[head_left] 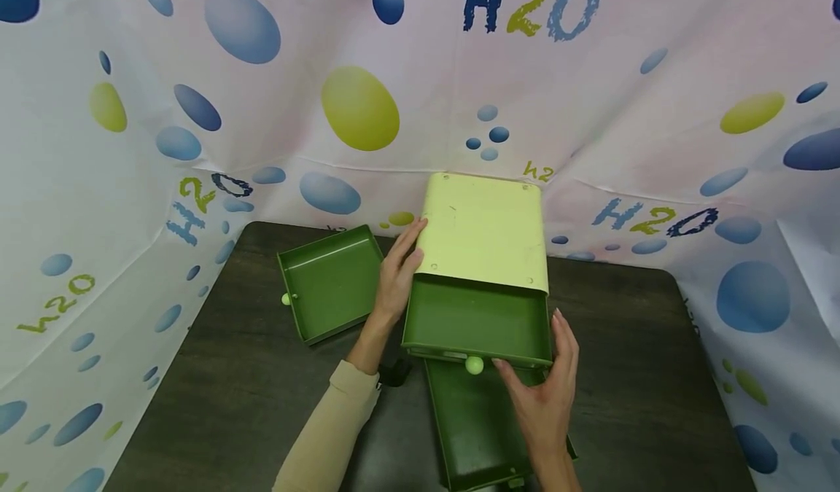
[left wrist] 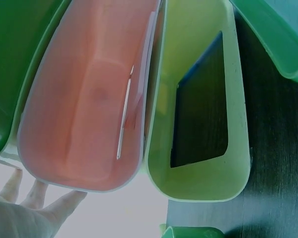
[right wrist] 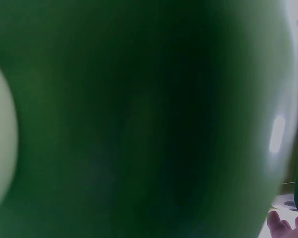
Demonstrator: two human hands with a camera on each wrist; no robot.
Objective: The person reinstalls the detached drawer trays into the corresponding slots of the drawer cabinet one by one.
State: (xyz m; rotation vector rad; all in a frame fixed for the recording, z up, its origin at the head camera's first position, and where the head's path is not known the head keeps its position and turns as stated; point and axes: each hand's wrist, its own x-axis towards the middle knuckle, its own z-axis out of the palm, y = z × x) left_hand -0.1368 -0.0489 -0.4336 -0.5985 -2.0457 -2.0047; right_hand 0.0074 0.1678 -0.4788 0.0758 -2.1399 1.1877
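Note:
A light yellow-green drawer cabinet stands at the middle back, its top drawer pulled partway out. My left hand rests along the cabinet's left side with fingers extended; in the left wrist view its spread fingers touch that side. My right hand holds the drawer's front right corner, thumb on the front face and fingers along the side. The round light-green knob sits left of the thumb. Up close, the right wrist view shows the green drawer front.
Another green drawer lies on the dark table left of the cabinet. A further green drawer lies in front, below the pulled-out one. Two open compartments of the cabinet show in the left wrist view, one pinkish. A patterned curtain surrounds the table.

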